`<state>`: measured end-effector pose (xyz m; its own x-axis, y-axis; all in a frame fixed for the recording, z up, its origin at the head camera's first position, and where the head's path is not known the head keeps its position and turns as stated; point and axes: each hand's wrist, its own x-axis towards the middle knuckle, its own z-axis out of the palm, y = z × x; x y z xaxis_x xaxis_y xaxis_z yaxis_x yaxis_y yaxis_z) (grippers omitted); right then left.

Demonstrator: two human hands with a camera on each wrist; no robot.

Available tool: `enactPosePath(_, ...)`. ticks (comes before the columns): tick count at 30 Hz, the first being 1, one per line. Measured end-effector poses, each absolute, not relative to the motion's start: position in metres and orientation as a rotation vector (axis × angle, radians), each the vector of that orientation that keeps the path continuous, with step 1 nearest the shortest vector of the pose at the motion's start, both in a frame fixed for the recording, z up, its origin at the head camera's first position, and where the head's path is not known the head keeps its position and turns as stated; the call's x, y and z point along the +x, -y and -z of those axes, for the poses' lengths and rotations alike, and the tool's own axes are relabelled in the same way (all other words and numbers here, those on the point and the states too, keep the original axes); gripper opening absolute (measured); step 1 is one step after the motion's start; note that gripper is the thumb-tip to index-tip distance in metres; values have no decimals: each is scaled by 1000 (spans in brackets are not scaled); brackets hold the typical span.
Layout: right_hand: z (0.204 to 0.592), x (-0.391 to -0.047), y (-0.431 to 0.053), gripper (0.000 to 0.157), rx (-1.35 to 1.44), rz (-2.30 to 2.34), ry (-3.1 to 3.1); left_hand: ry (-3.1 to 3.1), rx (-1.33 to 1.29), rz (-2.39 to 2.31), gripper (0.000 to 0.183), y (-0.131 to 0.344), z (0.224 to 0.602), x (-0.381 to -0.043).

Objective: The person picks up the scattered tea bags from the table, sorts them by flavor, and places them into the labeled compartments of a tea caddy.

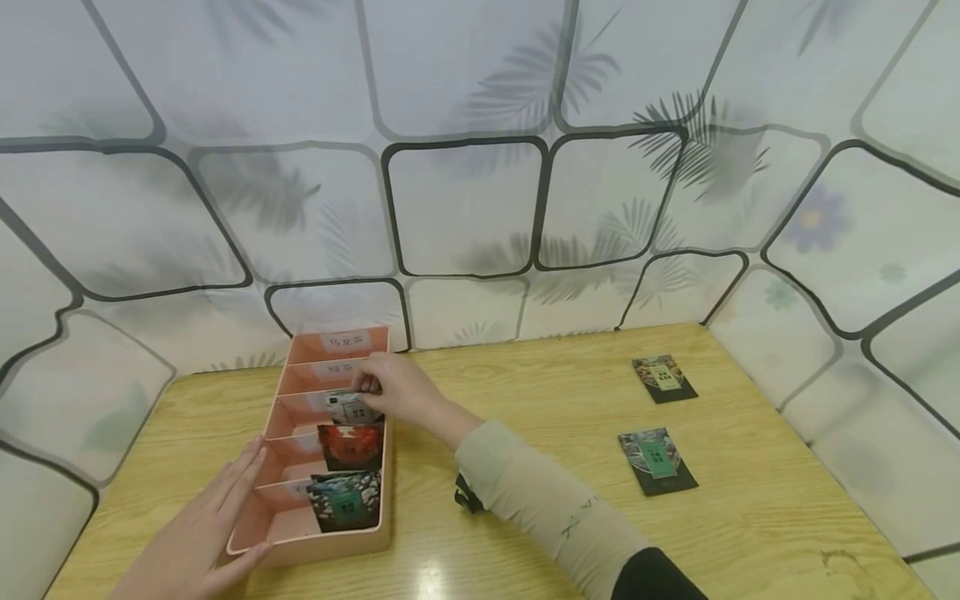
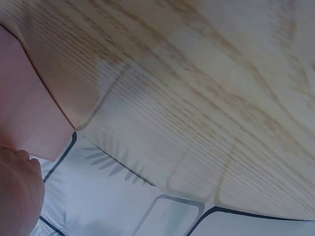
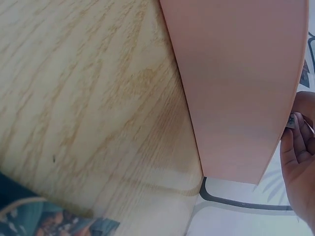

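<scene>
A pink box [image 1: 330, 550] split into several compartments in a row stands on the left part of the table. My right hand [image 1: 401, 392] reaches over its right wall and pinches the top edge of a grey tea sachet [image 1: 351, 408] at the middle compartment. In the right wrist view a small corner of that sachet [image 3: 291, 121] shows between the fingertips. Nearer to me, a red sachet [image 1: 351, 447] and a few dark sachets with a green label [image 1: 347, 502] stand in the two front compartments. My left hand [image 1: 198, 529] rests with straight fingers along the box's left rim.
Two flat sachets lie on the right of the table, one with a yellow label [image 1: 665, 377], one with a green label [image 1: 657, 461]. Partly behind my right sleeve is a small black object [image 1: 468, 493]. A patterned curtain [image 1: 465, 208] closes off the table's back and sides.
</scene>
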<state>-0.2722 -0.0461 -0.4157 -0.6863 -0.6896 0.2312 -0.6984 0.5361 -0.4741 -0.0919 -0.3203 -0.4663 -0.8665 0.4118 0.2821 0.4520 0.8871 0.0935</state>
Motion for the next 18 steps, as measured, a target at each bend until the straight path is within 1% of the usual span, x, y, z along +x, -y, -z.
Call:
enactPosePath(11, 406, -272, 39, 10, 1223, -1003, 2703, 2843, -608, 230, 118, 318, 467, -92)
enactPosePath(18, 392, -274, 27, 11, 1205, -1060, 2683, 2786, -661, 244, 121, 320, 467, -92)
